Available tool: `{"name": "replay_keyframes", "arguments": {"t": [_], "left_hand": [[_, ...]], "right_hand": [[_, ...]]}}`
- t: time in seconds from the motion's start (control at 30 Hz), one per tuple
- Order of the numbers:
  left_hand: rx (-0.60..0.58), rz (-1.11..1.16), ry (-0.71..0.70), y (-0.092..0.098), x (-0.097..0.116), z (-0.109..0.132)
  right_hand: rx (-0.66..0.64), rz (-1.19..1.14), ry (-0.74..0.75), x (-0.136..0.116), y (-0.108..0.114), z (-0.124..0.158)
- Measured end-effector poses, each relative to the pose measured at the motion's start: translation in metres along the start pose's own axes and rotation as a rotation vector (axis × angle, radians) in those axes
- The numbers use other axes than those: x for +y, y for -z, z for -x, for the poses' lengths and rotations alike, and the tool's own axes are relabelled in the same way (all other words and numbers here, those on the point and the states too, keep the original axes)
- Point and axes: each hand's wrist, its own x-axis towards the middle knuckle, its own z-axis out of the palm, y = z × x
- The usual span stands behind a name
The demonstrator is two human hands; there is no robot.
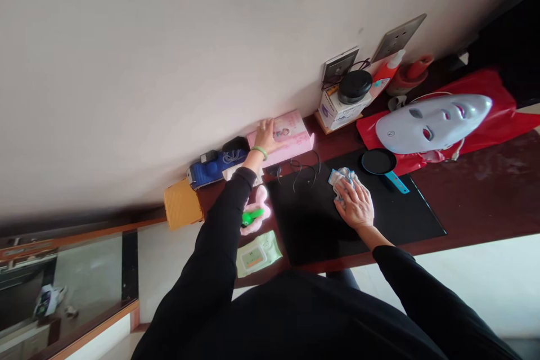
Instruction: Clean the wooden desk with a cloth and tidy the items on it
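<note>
Apparently wiping black desk mat (310, 228), lower centre, with cloth (337, 176) under spread right hand (358, 205). Touching pink box (293, 130) with left hand (265, 138); can't tell whether gripping. Next, best skirt frying pan (378, 161).

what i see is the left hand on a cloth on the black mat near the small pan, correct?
No, the head view shows the right hand, not the left hand, on the cloth on the black mat near the small pan.
</note>
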Motion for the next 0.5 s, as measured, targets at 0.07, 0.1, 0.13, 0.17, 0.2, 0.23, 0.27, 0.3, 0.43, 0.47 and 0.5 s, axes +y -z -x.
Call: {"name": "replay_keyframes", "arguments": {"t": [0.07,0.1,0.13,0.17,0.2,0.23,0.27,0.3,0.43,0.47,0.5], "left_hand": [[-0.009,-0.023,0.043,-0.002,0.003,-0.001],[-0.017,-0.034,0.065,-0.002,0.005,-0.001],[-0.028,-0.043,0.086,-0.002,0.008,-0.001],[-0.038,-0.051,0.107,-0.002,0.012,-0.001],[-0.048,-0.059,0.134,-0.001,0.015,-0.001],[-0.058,-0.067,0.165,-0.001,0.018,-0.001],[-0.068,-0.076,0.196,0.0,0.021,-0.001],[-0.074,-0.088,0.225,0.0,0.024,0.0],[-0.041,-0.139,0.264,-0.004,0.032,0.002],[-0.032,-0.137,0.251,-0.005,0.033,0.003],[-0.029,-0.125,0.233,-0.007,0.034,0.002]], "right_hand": [[-0.006,0.023,-0.002,0.002,-0.002,0.001],[-0.009,0.04,0.003,0.004,-0.003,0.001],[-0.004,0.057,0.012,0.005,-0.005,0.002],[0.012,0.074,0.029,0.007,-0.006,0.003],[0.041,0.09,0.052,0.009,-0.008,0.004],[0.078,0.102,0.082,0.011,-0.01,0.004],[0.116,0.111,0.115,0.012,-0.012,0.005],[0.147,0.118,0.143,0.014,-0.013,0.006],[0.17,0.119,0.188,0.017,-0.014,0.007],[0.163,0.113,0.186,0.017,-0.014,0.007],[0.157,0.106,0.183,0.016,-0.013,0.007]]}}
